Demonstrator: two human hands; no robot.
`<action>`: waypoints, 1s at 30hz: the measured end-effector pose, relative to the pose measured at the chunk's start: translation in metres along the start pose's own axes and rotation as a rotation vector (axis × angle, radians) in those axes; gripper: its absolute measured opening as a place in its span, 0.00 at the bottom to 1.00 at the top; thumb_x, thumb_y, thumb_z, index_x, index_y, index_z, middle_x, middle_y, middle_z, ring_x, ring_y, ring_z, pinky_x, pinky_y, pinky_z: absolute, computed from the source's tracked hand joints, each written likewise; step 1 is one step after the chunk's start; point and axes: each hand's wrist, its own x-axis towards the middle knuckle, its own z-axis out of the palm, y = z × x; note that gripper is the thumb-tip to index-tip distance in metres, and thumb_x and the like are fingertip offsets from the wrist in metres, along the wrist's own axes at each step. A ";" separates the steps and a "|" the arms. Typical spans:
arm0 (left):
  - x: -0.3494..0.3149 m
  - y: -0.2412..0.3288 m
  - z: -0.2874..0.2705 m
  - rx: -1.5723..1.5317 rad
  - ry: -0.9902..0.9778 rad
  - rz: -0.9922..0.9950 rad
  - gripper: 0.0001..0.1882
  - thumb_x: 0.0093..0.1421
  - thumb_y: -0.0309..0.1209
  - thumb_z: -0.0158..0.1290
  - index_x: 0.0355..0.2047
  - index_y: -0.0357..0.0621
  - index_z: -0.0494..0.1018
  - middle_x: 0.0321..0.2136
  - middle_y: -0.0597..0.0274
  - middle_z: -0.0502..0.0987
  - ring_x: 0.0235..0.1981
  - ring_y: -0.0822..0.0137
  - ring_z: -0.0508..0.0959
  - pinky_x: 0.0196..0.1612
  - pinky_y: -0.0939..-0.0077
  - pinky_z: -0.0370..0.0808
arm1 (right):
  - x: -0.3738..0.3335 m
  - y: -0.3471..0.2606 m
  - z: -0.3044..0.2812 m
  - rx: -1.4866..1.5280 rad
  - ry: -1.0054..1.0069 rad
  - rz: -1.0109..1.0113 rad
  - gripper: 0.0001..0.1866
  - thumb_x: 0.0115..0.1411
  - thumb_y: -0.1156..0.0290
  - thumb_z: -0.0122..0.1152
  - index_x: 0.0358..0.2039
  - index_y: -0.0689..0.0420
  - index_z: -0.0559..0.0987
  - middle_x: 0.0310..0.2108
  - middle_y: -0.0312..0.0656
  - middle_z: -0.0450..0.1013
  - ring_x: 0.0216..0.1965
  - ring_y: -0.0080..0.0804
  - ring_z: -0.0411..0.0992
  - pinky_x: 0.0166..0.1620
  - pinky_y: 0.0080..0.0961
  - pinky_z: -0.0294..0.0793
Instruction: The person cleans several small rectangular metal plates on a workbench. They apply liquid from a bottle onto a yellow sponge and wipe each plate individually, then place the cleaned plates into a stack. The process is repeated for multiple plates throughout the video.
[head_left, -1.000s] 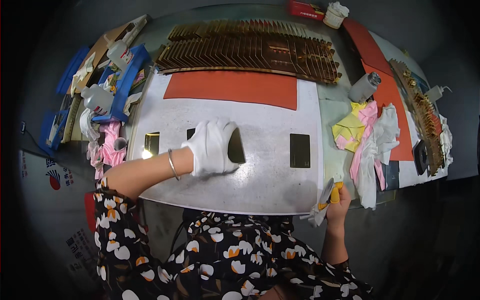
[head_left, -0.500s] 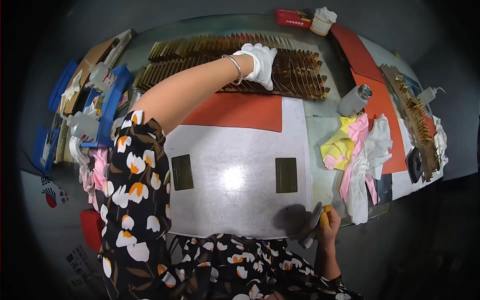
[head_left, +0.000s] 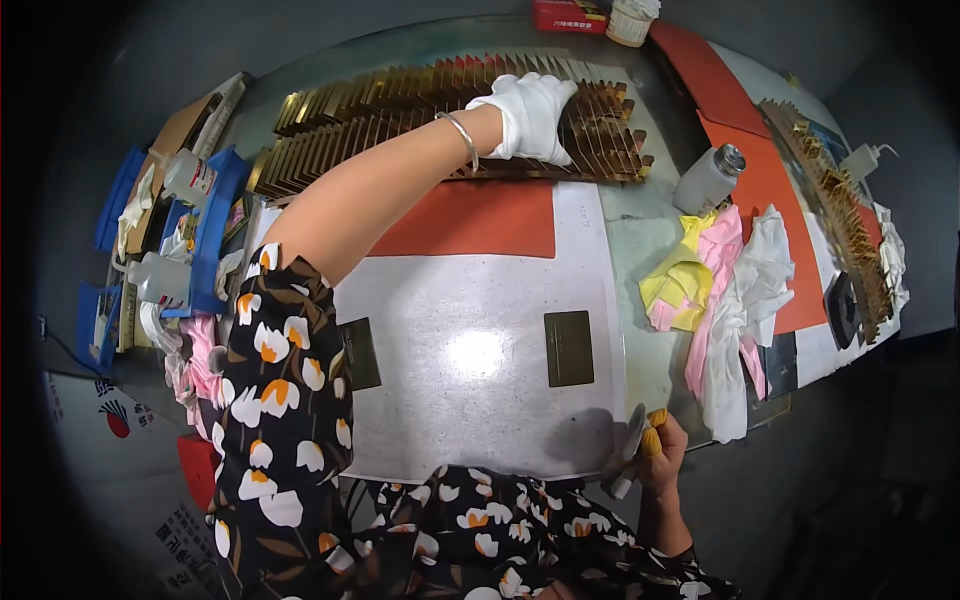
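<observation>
In the head view, the left arm stretches diagonally forward, gloved left hand palm-down over the plate rack, grip unclear; the right hand grips a grey object. A dark plate lies on the white sheet.

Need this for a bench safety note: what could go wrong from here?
The gloved left hand is at closely spaced thin brassy plates, so it might bump or scratch neighbouring ones. The floral sleeve overlaps the left dark card in this view and could brush it; contact is unclear. The right hand holds a grey item by the near edge of the bench, so it could drop.
</observation>
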 end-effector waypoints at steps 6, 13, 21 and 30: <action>-0.005 0.002 -0.001 -0.017 0.003 -0.023 0.45 0.42 0.45 0.58 0.58 0.38 0.56 0.53 0.47 0.66 0.54 0.53 0.66 0.55 0.64 0.64 | 0.000 -0.005 -0.002 0.024 -0.051 0.037 0.10 0.55 0.68 0.56 0.29 0.64 0.74 0.18 0.33 0.69 0.17 0.17 0.65 0.21 0.15 0.63; -0.010 0.001 -0.010 -0.177 0.077 -0.048 0.29 0.44 0.37 0.52 0.47 0.37 0.66 0.43 0.44 0.72 0.45 0.51 0.73 0.48 0.61 0.70 | 0.002 -0.016 0.000 0.037 -0.091 0.072 0.13 0.56 0.65 0.55 0.31 0.64 0.74 0.18 0.34 0.69 0.18 0.20 0.67 0.22 0.16 0.65; -0.152 0.106 0.019 -0.456 -0.027 0.082 0.52 0.28 0.49 0.67 0.54 0.37 0.61 0.39 0.49 0.72 0.42 0.52 0.73 0.48 0.60 0.66 | 0.001 -0.011 0.005 0.080 -0.063 0.026 0.08 0.58 0.72 0.53 0.33 0.65 0.73 0.19 0.31 0.68 0.20 0.12 0.62 0.24 0.12 0.61; -0.180 0.146 0.075 -0.384 0.105 -0.099 0.36 0.32 0.39 0.58 0.45 0.42 0.62 0.37 0.50 0.68 0.45 0.52 0.67 0.55 0.56 0.54 | 0.001 -0.007 0.004 0.102 -0.075 -0.063 0.10 0.61 0.68 0.53 0.33 0.63 0.73 0.20 0.29 0.67 0.20 0.13 0.63 0.22 0.12 0.62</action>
